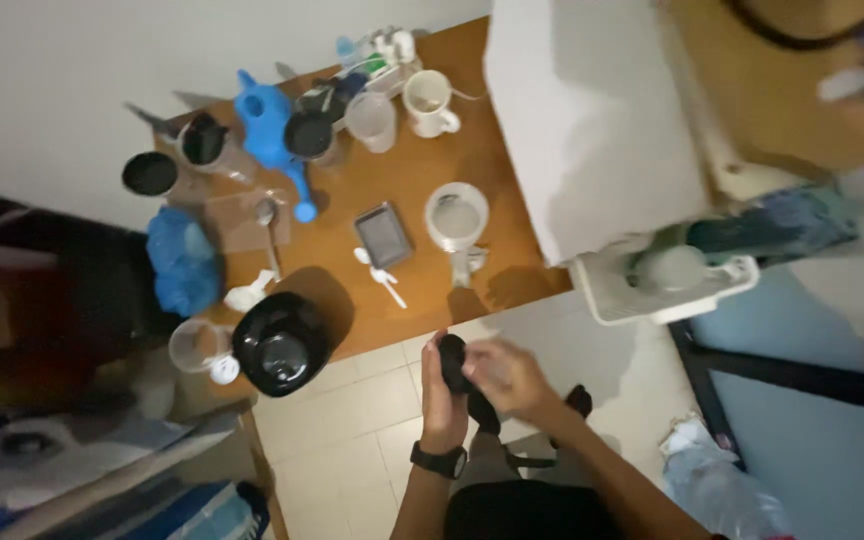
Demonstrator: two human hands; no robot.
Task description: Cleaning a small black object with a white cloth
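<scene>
Two hands are gripping one black, rounded object (452, 362): left hand (439, 395) is clasping it, right hand (505, 375) is grasping its side, below one table (472, 160).

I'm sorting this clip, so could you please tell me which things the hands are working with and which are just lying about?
In hand:
- black cylinder, held by the left hand and the right hand

Lying about, on the table:
- blue watering can
- white mug
- grey tray
- white spoon
- black appliance
- blue bag
</scene>
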